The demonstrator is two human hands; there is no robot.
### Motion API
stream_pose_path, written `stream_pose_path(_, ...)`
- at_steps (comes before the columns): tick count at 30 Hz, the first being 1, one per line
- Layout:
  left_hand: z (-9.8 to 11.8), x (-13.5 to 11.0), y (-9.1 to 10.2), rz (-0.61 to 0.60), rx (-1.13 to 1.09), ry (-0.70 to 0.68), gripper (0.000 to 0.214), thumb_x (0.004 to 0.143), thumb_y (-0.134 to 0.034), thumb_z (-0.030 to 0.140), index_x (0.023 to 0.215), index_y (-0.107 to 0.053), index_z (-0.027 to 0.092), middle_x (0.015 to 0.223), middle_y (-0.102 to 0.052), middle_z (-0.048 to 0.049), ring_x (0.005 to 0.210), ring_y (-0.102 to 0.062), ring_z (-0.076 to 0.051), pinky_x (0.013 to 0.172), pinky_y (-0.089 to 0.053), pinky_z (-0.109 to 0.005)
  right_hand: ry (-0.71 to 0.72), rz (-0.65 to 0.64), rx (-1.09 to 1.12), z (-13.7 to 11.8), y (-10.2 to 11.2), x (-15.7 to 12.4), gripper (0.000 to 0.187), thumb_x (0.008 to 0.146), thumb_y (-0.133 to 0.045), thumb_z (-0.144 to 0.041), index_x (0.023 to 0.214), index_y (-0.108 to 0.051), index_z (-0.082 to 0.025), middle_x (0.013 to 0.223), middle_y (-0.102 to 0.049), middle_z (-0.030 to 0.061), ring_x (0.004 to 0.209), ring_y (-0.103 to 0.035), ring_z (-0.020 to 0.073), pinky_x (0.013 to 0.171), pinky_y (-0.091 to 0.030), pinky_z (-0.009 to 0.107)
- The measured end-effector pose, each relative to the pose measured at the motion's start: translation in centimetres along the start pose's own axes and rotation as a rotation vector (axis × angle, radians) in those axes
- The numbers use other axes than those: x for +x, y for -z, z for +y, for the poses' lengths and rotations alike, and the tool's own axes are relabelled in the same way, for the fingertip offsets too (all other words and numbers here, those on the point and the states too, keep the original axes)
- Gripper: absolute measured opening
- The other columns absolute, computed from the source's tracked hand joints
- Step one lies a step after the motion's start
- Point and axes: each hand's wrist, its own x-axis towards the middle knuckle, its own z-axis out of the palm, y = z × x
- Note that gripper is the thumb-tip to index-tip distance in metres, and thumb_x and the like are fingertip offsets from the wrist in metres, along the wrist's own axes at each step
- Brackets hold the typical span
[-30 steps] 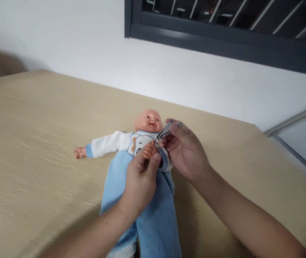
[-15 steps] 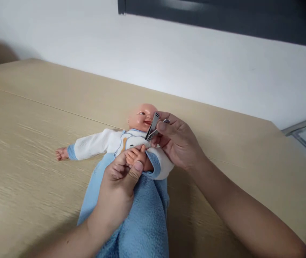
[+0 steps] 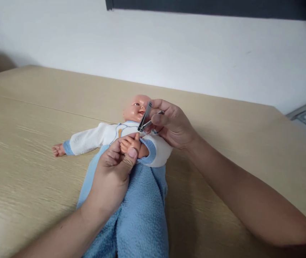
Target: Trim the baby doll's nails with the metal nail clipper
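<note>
Head view: hands (image 3: 173,125) grip clippers (image 3: 144,116) and doll (image 3: 137,109) below table edge (image 3: 196,95)

No readable text or labels anywhere

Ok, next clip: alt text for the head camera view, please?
A person's right hand holds a silver metal nail clipper close to a baby doll's small peach-coloured plastic hand, which the person's left hand pinches. The doll, in a white long-sleeved top and blue fleece, lies on a pale wood-grain table.
</note>
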Motion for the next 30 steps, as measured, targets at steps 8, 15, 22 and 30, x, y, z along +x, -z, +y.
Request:
stream_pose_path(8, 0.1, 0.1, -0.5, -0.044, 0.009, -0.021, 0.007, 0.099, -0.076, 0.028, 0.098, -0.077, 0.021, 0.094, -0.064, -0.0010, 0.099, -0.060, -0.014, 0.110, -0.046, -0.028, -0.030, -0.003, 0.041, 0.8, 1.0, 0.3, 0.041, 0.079, -0.094, -0.033, 0.109, -0.073, -0.015, 0.086, -0.078, -0.0001, 0.066, -0.073, 0.0084, 0.063, -0.060, 0.017)
stream_pose_path(15, 0.2, 0.2, -0.6, 0.009, 0.016, -0.002, 0.012, 0.096, -0.079, 0.031, 0.092, -0.075, 0.020, 0.092, -0.064, -0.0023, 0.095, -0.059, -0.016, 0.106, -0.047, -0.032, -0.027, 0.056, -0.017, 0.5, 0.6, -0.1, 0.042, 0.077, -0.095, -0.038, 0.107, -0.074, -0.018, 0.078, -0.076, -0.0017, 0.061, -0.069, 0.0087, 0.061, -0.059, 0.018)
stream_pose_path(22, 0.2, 0.3, -0.7, -0.016, -0.011, 0.000, 0.013, 0.097, -0.077, 0.028, 0.090, -0.073, 0.019, 0.093, -0.063, -0.0023, 0.094, -0.057, -0.015, 0.101, -0.047, -0.028, -0.008, 0.043, 0.009, 0.7, 0.6, -0.3, 0.029, 0.082, -0.092, -0.032, 0.101, -0.073, -0.020, 0.078, -0.077, -0.0029, 0.061, -0.071, 0.0085, 0.061, -0.058, 0.018)
stream_pose_path(30, 0.2, 0.3, -0.6, -0.028, -0.008, 0.008, 0.009, 0.097, -0.077, 0.029, 0.096, -0.075, 0.020, 0.090, -0.060, -0.0008, 0.092, -0.056, -0.014, 0.103, -0.046, -0.027, 0.000, 0.047, 0.024, 1.1, 0.8, -0.1, 0.031, 0.082, -0.092, -0.034, 0.096, -0.069, -0.019, 0.078, -0.075, -0.0036, 0.057, -0.068, 0.0070, 0.058, -0.057, 0.017)
